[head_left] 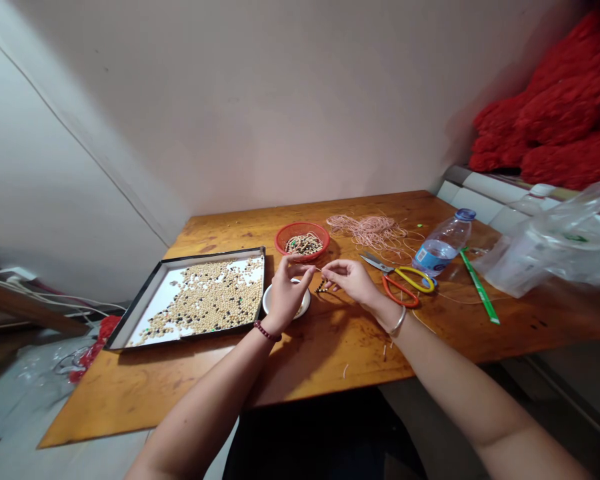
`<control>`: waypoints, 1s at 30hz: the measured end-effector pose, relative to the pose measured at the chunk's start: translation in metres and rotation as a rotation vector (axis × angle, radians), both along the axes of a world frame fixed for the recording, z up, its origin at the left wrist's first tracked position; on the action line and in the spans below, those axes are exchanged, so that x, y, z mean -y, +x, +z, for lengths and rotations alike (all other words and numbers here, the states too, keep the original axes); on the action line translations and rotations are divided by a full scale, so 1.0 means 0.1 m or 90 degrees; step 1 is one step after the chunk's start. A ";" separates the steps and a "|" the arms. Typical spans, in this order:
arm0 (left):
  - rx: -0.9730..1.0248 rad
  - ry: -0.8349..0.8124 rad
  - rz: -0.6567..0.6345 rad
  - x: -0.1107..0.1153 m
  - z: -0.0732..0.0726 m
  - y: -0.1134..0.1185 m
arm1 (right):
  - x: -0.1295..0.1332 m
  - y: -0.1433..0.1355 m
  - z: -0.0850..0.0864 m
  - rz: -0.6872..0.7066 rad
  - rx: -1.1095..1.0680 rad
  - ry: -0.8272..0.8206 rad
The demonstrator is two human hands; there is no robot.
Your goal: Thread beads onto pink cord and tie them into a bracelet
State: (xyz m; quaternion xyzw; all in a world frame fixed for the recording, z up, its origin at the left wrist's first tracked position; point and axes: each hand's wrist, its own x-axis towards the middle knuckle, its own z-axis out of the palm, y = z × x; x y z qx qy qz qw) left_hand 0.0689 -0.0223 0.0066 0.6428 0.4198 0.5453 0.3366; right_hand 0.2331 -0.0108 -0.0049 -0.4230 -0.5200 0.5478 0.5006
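Observation:
My left hand (286, 295) and my right hand (354, 281) meet in the middle, fingertips pinched on a thin pink cord (318, 269) that shows faintly between them. A short strand of dark and pale beads (321, 287) hangs by the fingers of my right hand. Beneath my left hand stands a white bowl (305, 308), its contents mostly hidden. Just behind the hands, a red plastic basket (325, 252) holds beaded strings (304, 244). To the left, a black-edged tray (153, 280) carries many loose cream beads (215, 293) with some black and green ones.
Scissors (400, 275) with a yellow and an orange handle lie right of my hands. Behind them are tangled pink cords (373, 230), a water bottle (443, 243) and a green strip (480, 287). A plastic bag (535, 247) and red bundles (555, 113) are farther right.

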 end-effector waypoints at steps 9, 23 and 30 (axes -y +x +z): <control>-0.097 0.050 -0.022 0.04 0.07 -0.02 | 0.04 0.02 -0.03 0.112 0.107 0.106; -0.201 0.027 -0.041 0.01 0.04 -0.03 | 0.05 0.05 0.07 0.065 -0.016 -0.054; -0.259 0.064 -0.025 0.02 0.02 -0.04 | 0.05 0.05 0.07 0.062 -0.027 -0.072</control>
